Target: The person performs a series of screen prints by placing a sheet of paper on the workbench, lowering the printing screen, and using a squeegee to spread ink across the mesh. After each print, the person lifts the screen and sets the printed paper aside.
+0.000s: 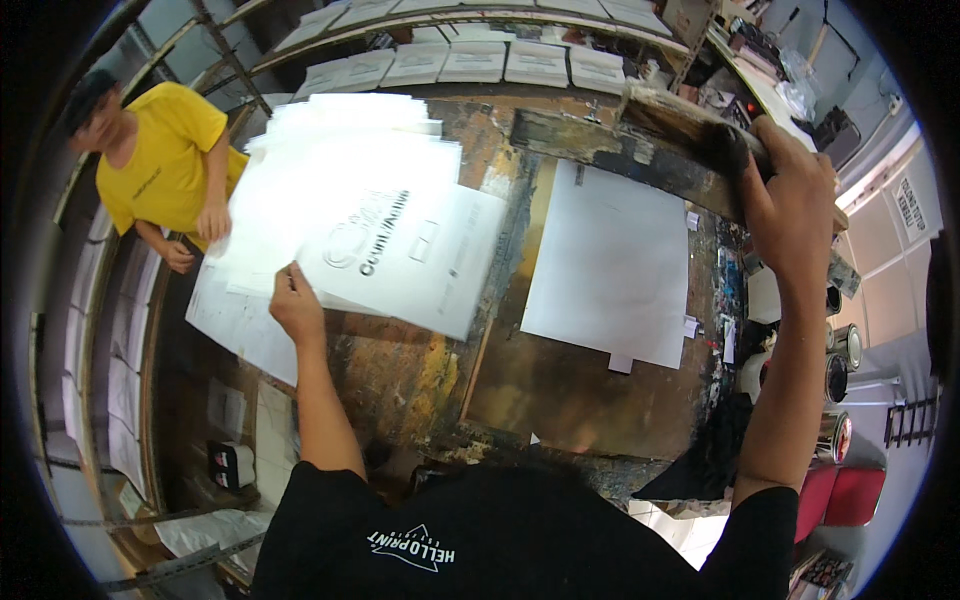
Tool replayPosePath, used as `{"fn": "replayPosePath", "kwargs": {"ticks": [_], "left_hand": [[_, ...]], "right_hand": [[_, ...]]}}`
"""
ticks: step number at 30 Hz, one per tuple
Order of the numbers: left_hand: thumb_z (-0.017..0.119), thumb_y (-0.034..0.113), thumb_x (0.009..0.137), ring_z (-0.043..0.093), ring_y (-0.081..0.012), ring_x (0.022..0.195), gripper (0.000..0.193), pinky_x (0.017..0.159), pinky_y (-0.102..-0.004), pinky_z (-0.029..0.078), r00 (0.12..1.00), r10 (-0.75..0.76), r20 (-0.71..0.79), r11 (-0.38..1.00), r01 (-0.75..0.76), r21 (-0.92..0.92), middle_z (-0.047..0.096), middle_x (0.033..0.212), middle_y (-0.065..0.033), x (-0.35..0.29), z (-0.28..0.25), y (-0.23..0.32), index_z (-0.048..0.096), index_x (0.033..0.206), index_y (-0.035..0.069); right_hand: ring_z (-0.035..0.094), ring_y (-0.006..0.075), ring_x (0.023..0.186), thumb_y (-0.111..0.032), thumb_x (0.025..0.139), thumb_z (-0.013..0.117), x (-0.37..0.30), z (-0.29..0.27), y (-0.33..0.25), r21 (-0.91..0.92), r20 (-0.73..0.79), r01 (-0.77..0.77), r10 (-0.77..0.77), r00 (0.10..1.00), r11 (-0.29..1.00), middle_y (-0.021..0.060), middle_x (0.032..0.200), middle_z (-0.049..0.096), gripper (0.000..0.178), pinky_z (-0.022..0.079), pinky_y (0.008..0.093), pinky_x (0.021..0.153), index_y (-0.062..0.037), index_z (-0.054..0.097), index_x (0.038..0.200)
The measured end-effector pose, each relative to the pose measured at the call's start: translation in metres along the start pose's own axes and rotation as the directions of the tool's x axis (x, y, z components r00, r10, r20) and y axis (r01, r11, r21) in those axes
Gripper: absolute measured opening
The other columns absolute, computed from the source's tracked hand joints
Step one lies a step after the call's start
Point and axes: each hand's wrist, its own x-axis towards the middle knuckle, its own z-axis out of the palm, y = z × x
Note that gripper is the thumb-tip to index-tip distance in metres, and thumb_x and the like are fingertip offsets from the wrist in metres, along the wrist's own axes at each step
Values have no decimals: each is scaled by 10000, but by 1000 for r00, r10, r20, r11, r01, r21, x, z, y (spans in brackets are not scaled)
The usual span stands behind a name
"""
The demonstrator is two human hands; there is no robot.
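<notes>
My left hand (294, 302) pinches the near edge of a white printed sheet (455, 270), which bears black lettering and outlines. This sheet overlaps a broad pile of white paper (350, 140) on the left of the worktable. At the right, my right hand (790, 205) is wrapped round the near end of a worn, ink-stained wooden screen-printing frame (630, 150), tilted up and seen nearly edge-on. Below the frame a plain white sheet (610, 260) lies flat on the brown printing board (560, 395), with small paper tabs by its edges.
A person in a yellow shirt (165, 150) stands beyond the pile at the left, one hand at its edge. Racks of sheets (470, 62) run along the back. Ink cans (835, 375) and a red chair (855, 495) stand at the right. The worktable (390, 370) is paint-stained.
</notes>
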Motion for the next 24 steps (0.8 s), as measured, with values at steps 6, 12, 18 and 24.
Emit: {"fn": "replayPosePath", "kwargs": {"ticks": [6, 12, 18, 24], "left_hand": [[696, 388, 1036, 724, -438, 886, 444, 773, -529, 549, 982, -180, -65, 951, 190, 242, 759, 962, -230, 59, -30, -47, 716, 1251, 0], [679, 886, 783, 432, -385, 1523, 1073, 1294, -649, 191, 543, 661, 518, 666, -743, -71, 557, 1572, -130, -34, -9, 42, 561, 1569, 165], [639, 941, 747, 160, -448, 1639, 1210, 1310, -672, 56, 140, 634, 761, 654, -622, -430, 235, 1775, -176, -115, 26, 164, 400, 1675, 203], [627, 946, 743, 254, -506, 1583, 1208, 1289, -692, 116, 89, 808, 582, 521, -570, -636, 344, 1702, -238, -225, 54, 289, 480, 1612, 120]], "right_hand": [[665, 432, 1067, -364, 976, 659, -7, -3, -6, 15, 76, -39, 38, 996, 999, 232, 1084, 731, 404, 433, 509, 963, -31, 700, 1203], [667, 428, 1097, -412, 988, 640, -10, -2, -9, -63, 67, -30, 35, 997, 998, 229, 1100, 735, 446, 432, 515, 1002, -38, 698, 1224], [680, 467, 1018, -430, 1022, 559, 14, -1, 1, -45, -45, 60, -62, 997, 997, 270, 1067, 738, 469, 461, 542, 976, -40, 719, 1228], [590, 199, 678, -577, 1069, 487, 11, -13, -2, 66, 233, -117, 99, 967, 991, 61, 698, 617, 596, 522, 419, 736, -84, 599, 752]]}}
